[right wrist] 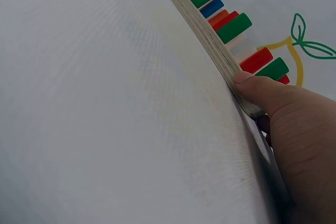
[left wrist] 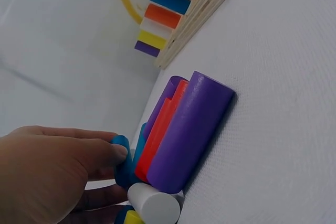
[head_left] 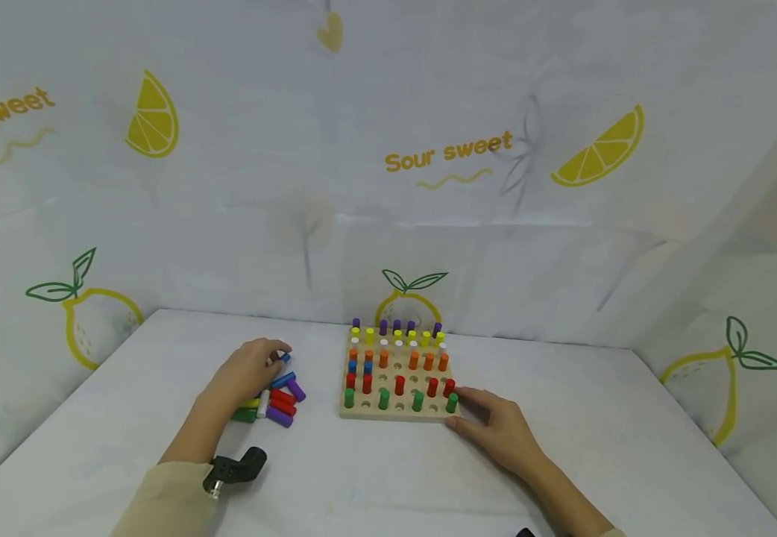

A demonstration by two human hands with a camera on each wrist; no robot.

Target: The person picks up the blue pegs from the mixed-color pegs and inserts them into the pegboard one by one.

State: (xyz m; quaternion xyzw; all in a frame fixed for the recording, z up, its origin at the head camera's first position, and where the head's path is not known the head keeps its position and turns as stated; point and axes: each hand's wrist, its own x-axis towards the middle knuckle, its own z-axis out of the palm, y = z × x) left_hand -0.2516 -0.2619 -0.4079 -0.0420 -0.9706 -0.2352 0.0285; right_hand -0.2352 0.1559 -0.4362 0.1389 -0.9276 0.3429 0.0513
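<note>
Head view: your right hand [head_left: 496, 429] grips the pegboard [head_left: 398, 417] by its near right corner. Loose pegs [head_left: 280, 416] lie left of the pegboard; at their far end your left hand [head_left: 247, 369] pinches a blue peg [left wrist: 123, 165]. Green pegs [head_left: 384, 400] stand nearest in the pegboard, purple pegs [head_left: 397, 327] farthest.

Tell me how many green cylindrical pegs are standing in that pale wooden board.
4. The green pegs stand in the front row of the board, in the first, third, fifth and seventh holes from the left. None there seems hidden.
</note>
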